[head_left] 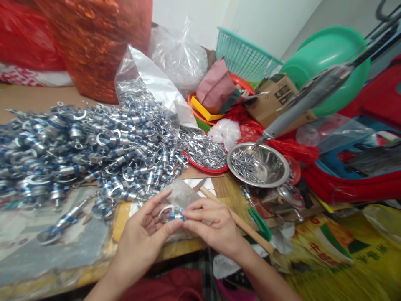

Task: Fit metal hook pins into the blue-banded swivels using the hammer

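Note:
Near the table's front edge, a small silver-and-blue metal part (177, 214) with a pale ring is held between both hands. My left hand (147, 232) cups it from the left, its thumb against the lower side and its fingers partly curled around the ring. From the right, my right hand (213, 221) pinches the part's end between thumb and fingertips. A big heap of similar silver-and-blue parts (94, 146) spreads over the table at left and centre. One longer part (67, 219) lies apart at the lower left.
A steel bowl (272, 167) holds thin metal pins; beside it stands a red tray (213, 169) of small metal pieces. A wooden stick (250, 234) lies right of my hands. Behind are green basins (332, 62), a basket (244, 52) and bags.

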A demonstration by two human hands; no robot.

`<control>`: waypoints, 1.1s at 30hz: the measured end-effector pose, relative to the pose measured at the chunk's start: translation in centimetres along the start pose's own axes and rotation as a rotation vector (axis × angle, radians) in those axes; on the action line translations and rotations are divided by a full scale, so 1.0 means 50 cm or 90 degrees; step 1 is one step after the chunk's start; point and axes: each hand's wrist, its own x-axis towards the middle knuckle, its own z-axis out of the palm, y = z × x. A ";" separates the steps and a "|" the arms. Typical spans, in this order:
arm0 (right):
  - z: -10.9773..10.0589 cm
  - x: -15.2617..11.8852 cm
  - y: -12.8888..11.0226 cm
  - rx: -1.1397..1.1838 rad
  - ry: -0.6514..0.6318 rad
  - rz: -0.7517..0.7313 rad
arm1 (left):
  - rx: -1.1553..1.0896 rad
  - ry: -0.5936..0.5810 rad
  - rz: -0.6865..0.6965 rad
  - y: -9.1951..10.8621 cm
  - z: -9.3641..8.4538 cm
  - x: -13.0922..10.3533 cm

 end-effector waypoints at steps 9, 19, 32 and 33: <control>-0.106 0.182 0.173 -0.549 0.054 0.251 | 0.011 -0.076 -0.027 0.004 -0.004 0.009; -0.104 0.190 0.163 -0.513 0.057 0.181 | -0.065 -0.065 -0.085 0.001 -0.010 0.031; -0.027 0.048 0.004 -0.213 -0.189 -0.049 | -0.082 -0.083 -0.086 -0.006 -0.014 0.034; -0.022 0.053 0.008 -0.204 -0.186 -0.049 | -0.084 -0.085 -0.085 -0.006 -0.014 0.032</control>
